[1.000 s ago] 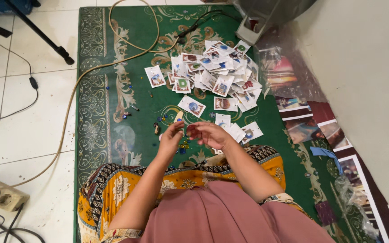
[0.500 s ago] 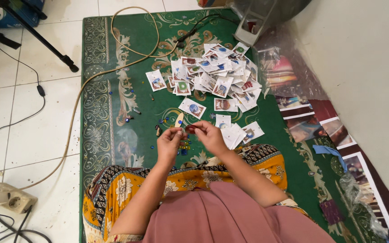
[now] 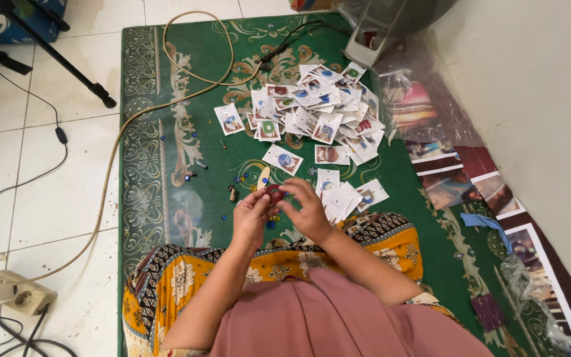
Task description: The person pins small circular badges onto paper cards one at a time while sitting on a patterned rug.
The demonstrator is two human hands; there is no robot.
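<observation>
While both hands meet above a green rug [image 3: 166, 198], the left hand [image 3: 251, 218] and right hand [image 3: 308, 210] pinch a small red stone [image 3: 273, 194] between closed fingers; a heap of small carded packets [image 3: 325, 112] lies beyond, loose beads [image 3: 232, 188] scattered nearby.

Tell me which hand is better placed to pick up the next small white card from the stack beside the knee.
Right, probably. The right hand is beside the small stack of white cards, while the left hand sits farther off; both hands meet at the small red piece.
</observation>
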